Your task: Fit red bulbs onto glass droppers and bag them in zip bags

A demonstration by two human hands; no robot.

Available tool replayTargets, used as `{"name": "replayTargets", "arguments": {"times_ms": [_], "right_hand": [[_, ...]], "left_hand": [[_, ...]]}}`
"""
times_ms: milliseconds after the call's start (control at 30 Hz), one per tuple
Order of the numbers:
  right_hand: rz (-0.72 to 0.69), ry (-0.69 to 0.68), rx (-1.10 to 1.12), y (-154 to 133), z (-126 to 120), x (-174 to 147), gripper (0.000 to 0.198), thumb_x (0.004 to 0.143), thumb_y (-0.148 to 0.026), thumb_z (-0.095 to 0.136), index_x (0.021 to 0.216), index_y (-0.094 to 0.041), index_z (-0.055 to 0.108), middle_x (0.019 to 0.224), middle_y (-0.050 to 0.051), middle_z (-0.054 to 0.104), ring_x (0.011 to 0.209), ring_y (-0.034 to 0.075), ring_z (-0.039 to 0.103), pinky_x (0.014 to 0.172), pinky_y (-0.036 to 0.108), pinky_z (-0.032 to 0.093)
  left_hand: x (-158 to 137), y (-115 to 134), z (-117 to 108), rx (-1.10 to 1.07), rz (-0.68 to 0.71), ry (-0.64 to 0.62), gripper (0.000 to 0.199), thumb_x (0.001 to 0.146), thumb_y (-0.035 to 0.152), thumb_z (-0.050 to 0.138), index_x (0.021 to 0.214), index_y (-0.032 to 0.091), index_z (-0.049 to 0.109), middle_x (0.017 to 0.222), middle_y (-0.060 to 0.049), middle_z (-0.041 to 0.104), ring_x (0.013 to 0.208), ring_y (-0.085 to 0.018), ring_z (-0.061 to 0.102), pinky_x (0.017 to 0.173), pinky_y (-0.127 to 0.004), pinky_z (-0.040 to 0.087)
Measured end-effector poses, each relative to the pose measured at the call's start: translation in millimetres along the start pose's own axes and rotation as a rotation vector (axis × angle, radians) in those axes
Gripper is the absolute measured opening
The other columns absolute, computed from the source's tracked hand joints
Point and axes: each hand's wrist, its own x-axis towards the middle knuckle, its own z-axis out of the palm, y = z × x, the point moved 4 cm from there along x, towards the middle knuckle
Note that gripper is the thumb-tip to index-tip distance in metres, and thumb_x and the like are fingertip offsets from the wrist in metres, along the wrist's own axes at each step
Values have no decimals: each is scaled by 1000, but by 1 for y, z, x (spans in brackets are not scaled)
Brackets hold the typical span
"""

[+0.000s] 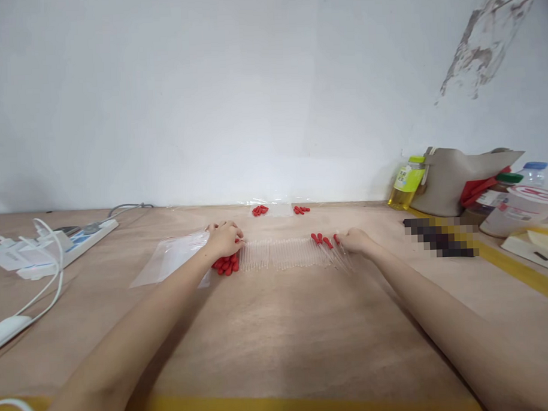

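Yellow tape [281,407] is edging the frame's bottom. At centre, clear tubes [284,253] are lying in a row, long axes running bottom to top; red-tipped tubes [328,244] at right are slanting, tips upper left. The left hand [223,238] is curling its fingers over red bulbs [226,266], hiding some; the right hand [354,240] is bunching its fingers beside a red tip; I cannot tell either's grip. Upper right, a bottle [407,183] is standing.

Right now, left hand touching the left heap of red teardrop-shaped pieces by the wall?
Apart: head view shows bare tabletop between left hand and red heap.
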Motion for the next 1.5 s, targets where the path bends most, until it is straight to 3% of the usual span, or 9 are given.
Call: {"name": "replayTargets", "arguments": {"times_ms": [100,267,400,500,633,733,900,1167,1500], "right_hand": [[64,-54,49,2,-4,0,30,69,-30,51,43,-18,44,40,2,47,42,13,48,44,23,35],[38,-101,189,-6,-2,-3,24,78,-22,38,57,-16,48,50,4,54,44,11,49,45,21,37],[-42,-36,266,-24,2,-11,21,83,-23,34,88,-13,52,65,4,59,52,10,53,52,21,41],[-231,27,307,-49,10,-33,28,83,-21,35,108,-16,46,72,2,60,64,12,56,62,22,43],[-631,14,244,-88,28,-80,25,83,-18,36,100,-19,54,90,6,62,82,15,57,74,28,42],[-749,56,137,-99,37,-105,23,85,-19,36,95,-20,56,92,6,62,84,18,55,76,32,38],[-749,127,32,-98,38,-116,21,88,-24,35,88,-22,56,86,3,64,77,16,55,77,33,32],[-795,110,20,-101,36,-120,20,87,-25,37,88,-22,57,84,2,65,80,16,56,77,32,30],[-819,29,28,-104,38,-122,22,88,-24,37,91,-20,58,87,3,66,77,14,57,74,29,32]], "left_hand": [[6,1,3,-11,6,-14,10,67,28,59,67,21,66,94,-9,59,95,-30,48,84,-48,26],[5,4,-5,-50,-1,11,11,71,27,56,66,20,64,94,-7,59,93,-27,50,84,-46,29],[-4,17,-18,-249,31,191,14,78,30,49,81,19,58,94,-6,57,91,-22,52,80,-37,37],[-18,32,-15,-635,56,305,15,82,30,45,88,18,51,79,-3,57,74,-16,55,68,-29,44],[-39,53,12,-1064,57,200,21,83,29,42,100,18,48,89,-4,60,78,-14,59,71,-29,47],[-51,61,28,-1192,-4,109,17,81,28,47,89,16,55,92,-5,62,83,-16,61,77,-31,47],[-61,63,37,-1169,-22,95,17,76,30,58,82,17,48,74,-2,64,73,-18,64,68,-30,49],[-66,69,19,-809,135,208,23,81,28,52,102,20,54,93,-3,65,87,-18,60,80,-33,45],[-67,78,20,-740,231,151,22,86,25,44,99,18,60,95,-4,65,86,-17,59,76,-28,46]]}}
